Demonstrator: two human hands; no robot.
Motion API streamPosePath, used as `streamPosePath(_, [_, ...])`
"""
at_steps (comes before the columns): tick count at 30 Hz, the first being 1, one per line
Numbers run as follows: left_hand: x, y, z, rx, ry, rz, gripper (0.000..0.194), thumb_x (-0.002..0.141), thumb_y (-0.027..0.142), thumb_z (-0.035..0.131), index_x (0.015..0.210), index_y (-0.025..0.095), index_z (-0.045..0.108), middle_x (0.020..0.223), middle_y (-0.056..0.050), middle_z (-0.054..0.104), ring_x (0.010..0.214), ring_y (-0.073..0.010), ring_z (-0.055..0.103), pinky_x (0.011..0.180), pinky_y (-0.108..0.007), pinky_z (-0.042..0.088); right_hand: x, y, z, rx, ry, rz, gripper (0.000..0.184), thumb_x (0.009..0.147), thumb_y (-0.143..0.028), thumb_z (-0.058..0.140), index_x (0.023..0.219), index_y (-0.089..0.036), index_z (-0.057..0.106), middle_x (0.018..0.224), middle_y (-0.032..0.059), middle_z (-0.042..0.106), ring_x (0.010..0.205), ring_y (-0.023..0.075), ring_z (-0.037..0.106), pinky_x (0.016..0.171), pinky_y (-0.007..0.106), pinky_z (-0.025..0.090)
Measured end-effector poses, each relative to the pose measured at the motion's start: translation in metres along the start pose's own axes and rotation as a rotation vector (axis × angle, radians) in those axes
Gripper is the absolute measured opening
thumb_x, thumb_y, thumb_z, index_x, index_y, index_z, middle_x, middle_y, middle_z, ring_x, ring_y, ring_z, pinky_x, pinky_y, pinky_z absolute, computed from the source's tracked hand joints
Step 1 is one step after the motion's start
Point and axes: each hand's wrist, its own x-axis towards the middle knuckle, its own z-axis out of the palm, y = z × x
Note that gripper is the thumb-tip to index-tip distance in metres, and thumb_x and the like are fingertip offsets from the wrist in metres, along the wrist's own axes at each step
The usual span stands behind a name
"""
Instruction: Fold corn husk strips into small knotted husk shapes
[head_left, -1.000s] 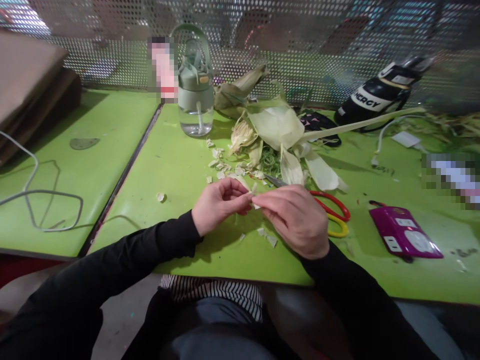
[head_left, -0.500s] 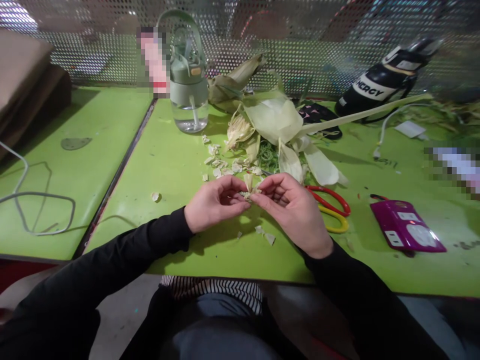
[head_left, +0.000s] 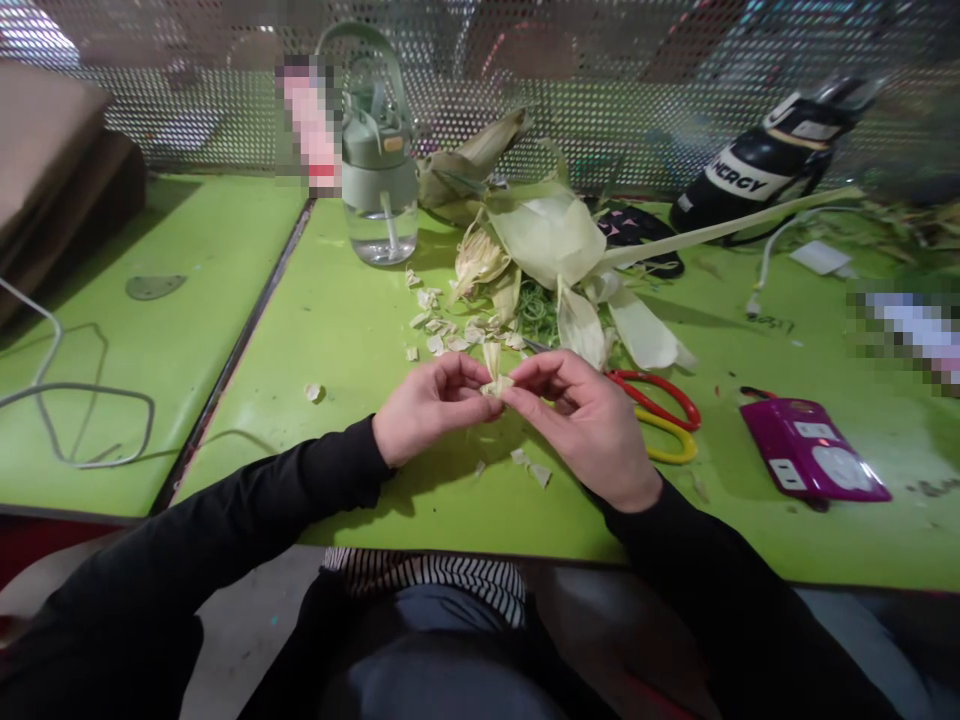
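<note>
Between the fingertips of my left hand (head_left: 435, 405) and my right hand (head_left: 581, 420) is a small pale piece of corn husk (head_left: 493, 372), pinched from both sides, with a strip standing up from it. Just beyond my hands lie cut husk scraps (head_left: 439, 328) and a tangle of green string (head_left: 536, 310). Large pale corn husks (head_left: 551, 232) are heaped behind them, beside a bunched husk (head_left: 480, 260). Scissors with red and yellow handles (head_left: 667, 435) rest right beside my right hand, their blades mostly hidden.
A water bottle (head_left: 380, 190) stands behind at left, and a black bottle (head_left: 757, 170) leans at the back right. A purple power strip (head_left: 814, 450) lies right of the scissors. On the left are a cable (head_left: 146, 430) and brown bags (head_left: 52, 150). A perforated screen (head_left: 585, 100) closes the back.
My fingers have shifted slightly around the husk piece, and its folded part shows paler and flatter between them. Everything on the table stays in place.
</note>
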Motion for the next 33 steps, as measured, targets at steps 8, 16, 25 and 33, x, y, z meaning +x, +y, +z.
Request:
streamPosePath(8, [-0.001,0.001,0.002,0.001,0.003,0.005,0.036,0.069,0.024,0.087,0.085,0.014,0.056,0.071,0.003,0.066,0.065,-0.0083,0.066,0.068,-0.023,0.053,-0.002,0.001,0.001,-0.036,0.056,-0.018,0.014,0.089,-0.033,0.070,0.096,-0.022,0.068,0.085,0.0008,0.071,0.073,0.0140,0.067,0.068,0.028,0.057])
streamPosePath(16, [0.000,0.006,0.001,-0.125,0.016,-0.043,0.032,0.067,0.019,0.086,0.082,0.013,0.058,0.069,0.002,0.069,0.062,-0.0087,0.068,0.067,-0.023,0.057,0.004,0.000,-0.011,-0.225,-0.079,-0.073,0.023,0.096,-0.034,0.060,0.115,-0.024,0.068,0.112,0.0057,0.074,0.095,0.0201,0.070,0.082,0.036,0.059])
streamPosePath(25, [0.000,0.008,0.002,-0.082,0.081,-0.128,0.029,0.071,0.017,0.081,0.084,0.013,0.055,0.065,0.002,0.068,0.059,-0.0084,0.067,0.062,-0.021,0.055,0.002,-0.002,-0.011,-0.508,0.035,-0.535,0.010,0.091,-0.014,0.065,0.095,-0.023,0.065,0.090,0.0035,0.074,0.084,0.0182,0.071,0.075,0.032,0.058])
streamPosePath(33, [0.000,0.005,0.001,0.174,0.024,-0.106,0.024,0.072,0.012,0.077,0.080,0.013,0.054,0.063,0.003,0.064,0.055,-0.0065,0.061,0.057,-0.020,0.049,0.000,0.002,-0.006,-0.461,-0.042,-0.538,0.012,0.088,-0.016,0.071,0.096,-0.022,0.063,0.085,0.0018,0.073,0.074,0.0161,0.070,0.069,0.029,0.056])
